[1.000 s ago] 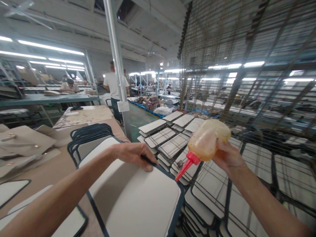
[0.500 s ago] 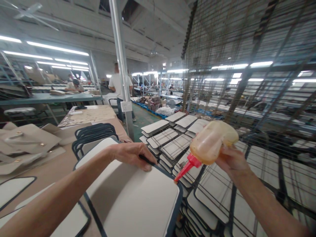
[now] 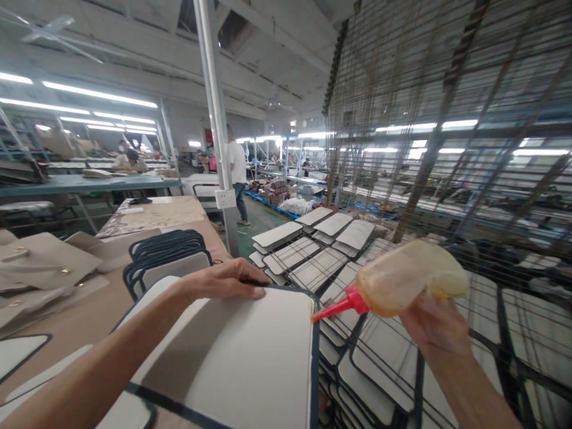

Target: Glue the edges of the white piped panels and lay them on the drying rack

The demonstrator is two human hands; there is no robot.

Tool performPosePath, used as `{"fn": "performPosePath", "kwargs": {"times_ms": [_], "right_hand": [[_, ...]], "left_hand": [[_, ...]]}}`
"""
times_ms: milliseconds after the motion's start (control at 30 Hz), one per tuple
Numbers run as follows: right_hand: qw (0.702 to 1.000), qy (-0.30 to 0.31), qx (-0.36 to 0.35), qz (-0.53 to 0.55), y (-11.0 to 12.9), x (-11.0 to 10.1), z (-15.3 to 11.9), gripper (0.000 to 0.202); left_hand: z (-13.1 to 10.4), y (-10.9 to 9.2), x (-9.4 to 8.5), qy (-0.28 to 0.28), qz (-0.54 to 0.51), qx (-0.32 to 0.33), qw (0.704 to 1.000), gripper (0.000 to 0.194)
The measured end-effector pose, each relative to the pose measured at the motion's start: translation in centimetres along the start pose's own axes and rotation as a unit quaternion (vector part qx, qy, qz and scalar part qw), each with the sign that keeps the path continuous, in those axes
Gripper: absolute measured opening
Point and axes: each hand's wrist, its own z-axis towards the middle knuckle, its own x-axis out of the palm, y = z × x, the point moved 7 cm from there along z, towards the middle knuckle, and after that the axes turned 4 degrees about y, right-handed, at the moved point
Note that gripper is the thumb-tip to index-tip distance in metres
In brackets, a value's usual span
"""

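Observation:
My left hand grips the far edge of a cream panel with dark blue edging, thumb on its face, fingers partly hidden behind. The panel is bent into a curve and lifted at that edge. In my right hand is a translucent squeeze bottle with yellowish liquid inside, tilted so its red nozzle points left. The nozzle tip meets the panel's right border near the far corner, where a thin yellowish line shows. My right fingers are mostly hidden behind the bottle.
Wire racks carrying several edged panels spread on the right, with more mesh raised above. Dark-edged pieces are stacked on the brown table, beside beige pieces with metal eyelets. A metal post and a walking person are beyond.
The nozzle has moved from the far right corner a little down the right border, and the bottle lies flatter. The panel has turned slightly with my left hand. The person behind the post moved right.

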Motion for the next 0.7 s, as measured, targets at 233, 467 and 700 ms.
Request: {"fn": "performPosePath", "kwargs": {"times_ms": [233,467,700], "right_hand": [[1.0,0.006,0.006,0.008,0.1,0.4,-1.3,0.061],[0.999,0.018,0.028,0.013,-1.0,-0.1,-1.9,0.062],[0.998,0.033,0.05,0.012,-0.9,0.7,-2.7,0.062]], "left_hand": [[0.0,1.6,-0.3,0.015,0.006,-0.025,1.0,0.029],[-0.2,3.3,-0.9,0.014,-0.055,-0.056,0.997,0.029],[-0.6,4.4,-1.3,-0.004,-0.11,-0.068,0.992,0.029]]}}
